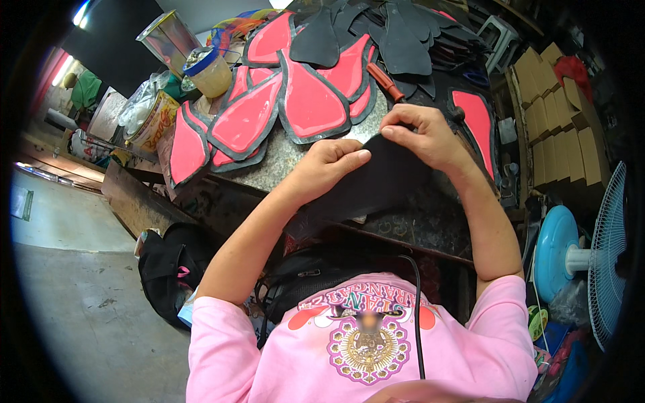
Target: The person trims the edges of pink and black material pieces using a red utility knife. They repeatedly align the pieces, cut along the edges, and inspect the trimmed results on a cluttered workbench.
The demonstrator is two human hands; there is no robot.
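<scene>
Speckled stone worktop [282, 171]. Pink pieces [269, 107] fanned across it; behind those, black pieces [383, 33]; right of the pink pieces, an orange-handled tool [385, 82]; left, a tin [153, 122].

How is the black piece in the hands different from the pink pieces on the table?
The black piece is plain dark all over; the pink pieces are glossy with grey edges. The black piece is held by both hands; the pink pieces lie overlapping on the stone table. Both are flat cut shapes.

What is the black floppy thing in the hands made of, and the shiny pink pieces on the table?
The black piece looks like soft matte leather or rubbery sheet, since it bends between both hands. The pink pieces seem glossy plastic or patent material, reflecting light, with dark edges.
</scene>
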